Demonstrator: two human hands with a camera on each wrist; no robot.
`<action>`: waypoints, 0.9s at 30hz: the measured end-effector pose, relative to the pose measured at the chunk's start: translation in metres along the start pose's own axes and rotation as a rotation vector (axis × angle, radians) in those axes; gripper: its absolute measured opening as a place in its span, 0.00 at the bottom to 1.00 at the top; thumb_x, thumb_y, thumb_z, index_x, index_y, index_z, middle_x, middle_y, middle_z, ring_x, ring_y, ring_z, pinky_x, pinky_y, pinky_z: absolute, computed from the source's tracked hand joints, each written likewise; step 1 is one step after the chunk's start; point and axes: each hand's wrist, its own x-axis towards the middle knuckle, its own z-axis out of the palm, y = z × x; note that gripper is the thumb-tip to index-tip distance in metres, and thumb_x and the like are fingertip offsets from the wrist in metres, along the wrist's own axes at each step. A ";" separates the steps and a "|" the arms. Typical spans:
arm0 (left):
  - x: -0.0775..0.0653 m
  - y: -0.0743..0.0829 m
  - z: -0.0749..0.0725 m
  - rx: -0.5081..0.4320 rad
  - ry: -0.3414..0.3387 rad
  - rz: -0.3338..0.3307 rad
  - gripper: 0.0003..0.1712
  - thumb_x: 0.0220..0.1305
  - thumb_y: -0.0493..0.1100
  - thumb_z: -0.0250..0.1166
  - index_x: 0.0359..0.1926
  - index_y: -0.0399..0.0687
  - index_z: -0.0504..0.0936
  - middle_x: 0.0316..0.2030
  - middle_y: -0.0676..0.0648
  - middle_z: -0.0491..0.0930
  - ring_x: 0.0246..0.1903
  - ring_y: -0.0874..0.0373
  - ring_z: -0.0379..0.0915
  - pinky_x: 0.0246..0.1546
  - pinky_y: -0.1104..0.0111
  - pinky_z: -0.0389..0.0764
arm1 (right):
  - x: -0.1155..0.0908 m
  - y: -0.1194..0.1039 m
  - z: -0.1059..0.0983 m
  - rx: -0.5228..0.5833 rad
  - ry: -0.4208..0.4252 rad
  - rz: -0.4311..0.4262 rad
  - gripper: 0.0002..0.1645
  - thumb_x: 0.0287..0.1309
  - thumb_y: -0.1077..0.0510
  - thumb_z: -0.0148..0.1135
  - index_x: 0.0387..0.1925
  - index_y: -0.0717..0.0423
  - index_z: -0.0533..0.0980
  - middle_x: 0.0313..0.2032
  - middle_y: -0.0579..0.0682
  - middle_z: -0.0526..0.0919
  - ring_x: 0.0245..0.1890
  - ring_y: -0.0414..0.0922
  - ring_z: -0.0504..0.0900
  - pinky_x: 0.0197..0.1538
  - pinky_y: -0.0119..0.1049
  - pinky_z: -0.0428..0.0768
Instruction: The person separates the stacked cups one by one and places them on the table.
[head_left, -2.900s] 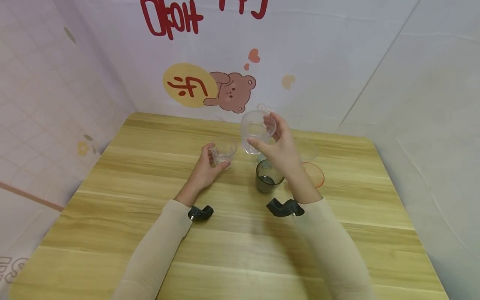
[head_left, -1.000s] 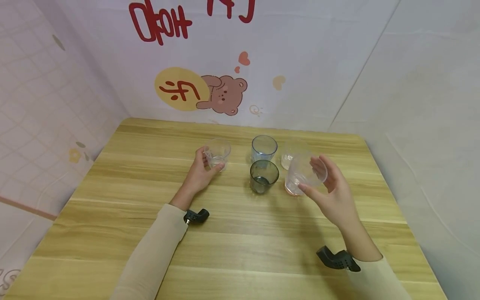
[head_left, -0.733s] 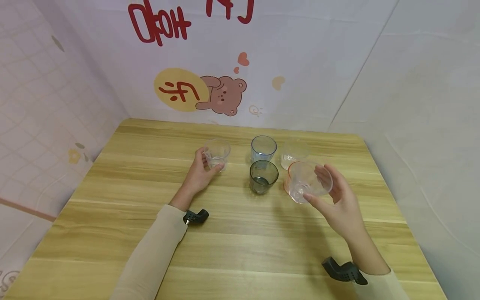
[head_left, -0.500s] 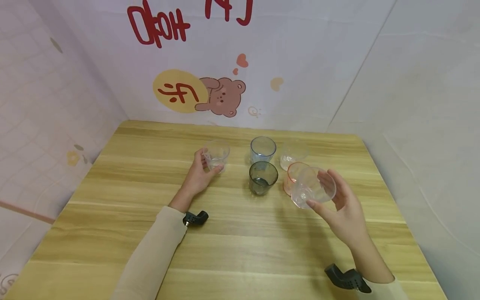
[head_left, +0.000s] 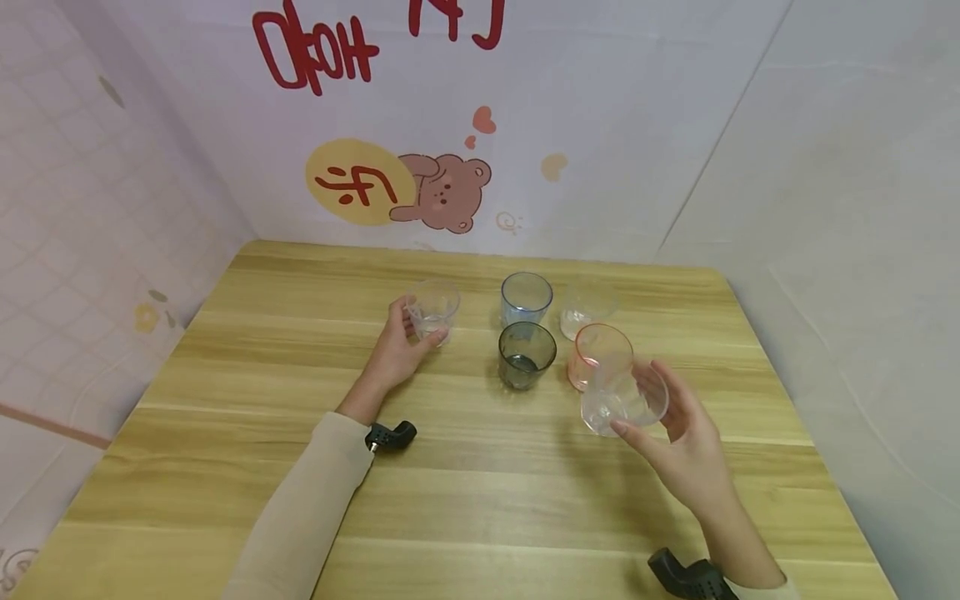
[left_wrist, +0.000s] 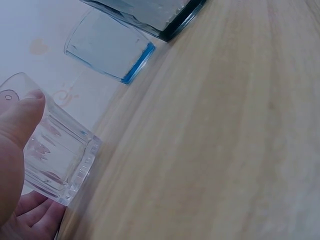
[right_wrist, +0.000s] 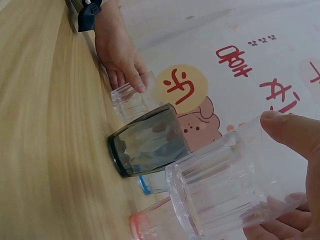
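My left hand [head_left: 393, 357] grips a clear glass [head_left: 433, 310] that stands upright at the back left of the table, thumb on the near side. In the left wrist view this glass [left_wrist: 60, 155] has its thick base right at the tabletop. My right hand [head_left: 690, 454] holds another clear glass [head_left: 622, 408], tilted with its rim toward the palm, in front of an orange-rimmed glass [head_left: 598, 343] and partly overlapping it. The right wrist view shows the ribbed sides of this held glass [right_wrist: 220, 180] between thumb and fingers.
A smoky grey glass [head_left: 527, 360] and a blue-rimmed glass [head_left: 527, 293] stand mid-table. Behind the orange-rimmed one is another clear glass [head_left: 579, 321]. The wooden table [head_left: 450, 517] meets a printed wall [head_left: 622, 100] at the back.
The right hand has carried its clear glass from over the back middle to the right and toward the front, uncovering the blue-rimmed and orange-rimmed glasses. The left hand keeps its hold.
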 end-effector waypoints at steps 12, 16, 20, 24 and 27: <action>0.001 0.000 0.000 0.005 -0.012 0.000 0.53 0.56 0.63 0.65 0.72 0.49 0.46 0.63 0.37 0.63 0.60 0.46 0.65 0.62 0.57 0.67 | -0.018 0.022 0.004 -0.018 0.003 0.078 0.52 0.41 0.78 0.70 0.68 0.63 0.57 0.62 0.70 0.64 0.65 0.48 0.67 0.64 0.27 0.66; 0.001 0.001 0.001 0.002 -0.015 0.001 0.53 0.56 0.63 0.65 0.72 0.49 0.46 0.63 0.37 0.62 0.61 0.46 0.65 0.63 0.58 0.67 | -0.023 0.028 0.003 -0.027 0.006 0.084 0.53 0.40 0.78 0.70 0.68 0.65 0.56 0.62 0.70 0.64 0.64 0.48 0.68 0.63 0.26 0.67; 0.000 0.002 0.000 0.004 -0.010 0.001 0.53 0.56 0.63 0.65 0.71 0.49 0.46 0.63 0.37 0.62 0.61 0.46 0.65 0.63 0.57 0.67 | -0.026 0.034 0.004 -0.016 0.004 0.117 0.54 0.40 0.77 0.71 0.68 0.65 0.55 0.63 0.70 0.64 0.64 0.48 0.68 0.62 0.26 0.68; -0.001 0.001 -0.001 0.009 -0.004 -0.006 0.53 0.56 0.65 0.65 0.71 0.50 0.46 0.63 0.37 0.63 0.61 0.47 0.65 0.63 0.57 0.67 | -0.029 0.041 0.005 -0.006 -0.012 0.135 0.54 0.41 0.75 0.72 0.68 0.64 0.55 0.63 0.70 0.65 0.64 0.49 0.68 0.62 0.25 0.67; 0.000 0.000 0.001 0.010 -0.004 -0.007 0.53 0.55 0.65 0.64 0.71 0.50 0.47 0.63 0.37 0.63 0.60 0.47 0.65 0.63 0.58 0.67 | -0.032 0.046 0.006 0.001 -0.015 0.142 0.54 0.41 0.74 0.72 0.69 0.63 0.55 0.63 0.68 0.64 0.64 0.50 0.67 0.62 0.25 0.67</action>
